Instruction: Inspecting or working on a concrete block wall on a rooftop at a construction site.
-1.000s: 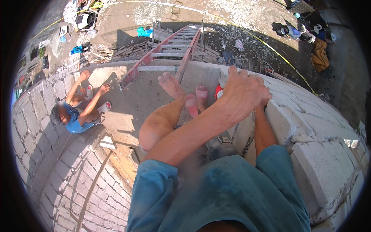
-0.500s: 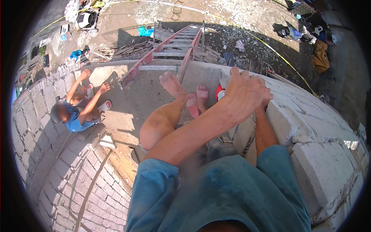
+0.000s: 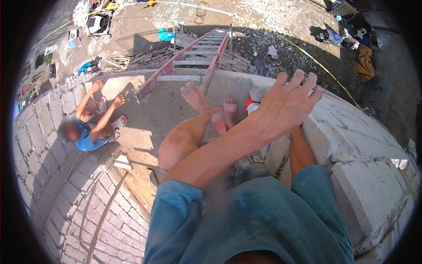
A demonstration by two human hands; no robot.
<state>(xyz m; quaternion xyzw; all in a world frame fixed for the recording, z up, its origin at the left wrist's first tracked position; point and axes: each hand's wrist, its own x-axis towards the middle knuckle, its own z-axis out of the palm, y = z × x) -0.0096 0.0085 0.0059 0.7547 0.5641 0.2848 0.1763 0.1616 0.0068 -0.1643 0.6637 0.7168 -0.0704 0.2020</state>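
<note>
**Left hand spread beside a rough block wall above a rubble-strewn yard**

The person sits high outdoors on a sunlit concrete ledge [image 3: 169,103]. A ladder [image 3: 192,62] with red rails and pale rungs slopes away over its far edge toward the ground [image 3: 154,20], where split timber [image 3: 145,60] lies heaped and yellow tape [image 3: 303,51] crosses on the right. Another person [image 3: 90,138] in blue crouches at left.

The block wall [image 3: 365,125] stands just right of the arms, grey-white and grainy, its mortar lines bent by the lens; nearer, a thick slab [image 3: 369,189] has chipped, broken edges. Pink sandals [image 3: 230,104] show beside a bare, dusty foot [image 3: 195,97].

The left hand [image 3: 293,99] crosses to the right, back upward, fingers parted and loosely curved, nothing visible in its grasp; whether it touches the wall cannot be told. The right hand is hidden behind it, so its state cannot be told.

Half a second ago the left fingers were bunched; now they fan out farther right.
</note>
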